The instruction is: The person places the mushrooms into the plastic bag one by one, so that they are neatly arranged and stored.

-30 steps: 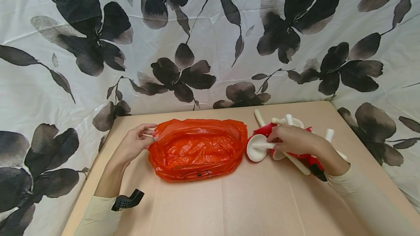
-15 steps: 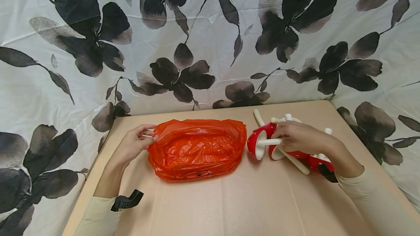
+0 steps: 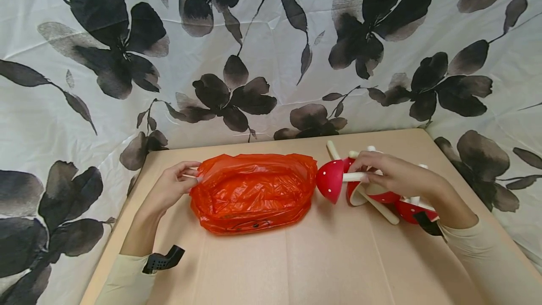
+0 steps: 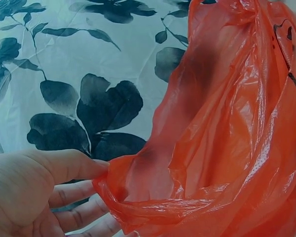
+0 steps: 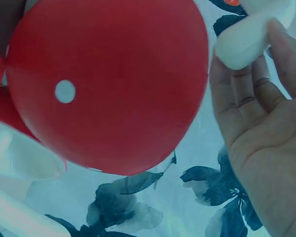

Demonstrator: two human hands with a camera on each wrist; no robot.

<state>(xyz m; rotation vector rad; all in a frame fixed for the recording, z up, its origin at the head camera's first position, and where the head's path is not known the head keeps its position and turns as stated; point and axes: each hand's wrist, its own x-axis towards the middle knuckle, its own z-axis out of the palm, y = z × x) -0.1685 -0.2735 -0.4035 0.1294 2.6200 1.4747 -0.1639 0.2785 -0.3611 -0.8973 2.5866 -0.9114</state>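
Note:
An orange-red plastic bag [image 3: 254,192] lies with its mouth spread in the middle of the table. At its left rim my left hand [image 3: 173,185] pinches the thin edge between thumb and fingers; the left wrist view shows that pinched bag rim [image 4: 113,182] close up. My right hand [image 3: 387,171] holds a toy mushroom [image 3: 330,180] by its white stem, its red, white-dotted cap pointing left beside the bag's right edge. In the right wrist view the white stem [image 5: 244,44] sits between thumb and fingers. Beneath and around this hand lie several more toy mushrooms [image 3: 412,211], partly hidden by it.
The light wooden table [image 3: 254,272] ends at a white cloth [image 3: 296,51] with dark flowers behind it. Pale mushroom stems [image 3: 385,211] stick out of the pile in different directions. A black wrist mount [image 3: 164,260] sits on the left forearm.
The right hand has lifted the toy mushroom and turned it, so its cap's red outside now shows instead of the pale underside. The left hand stays at the bag's rim.

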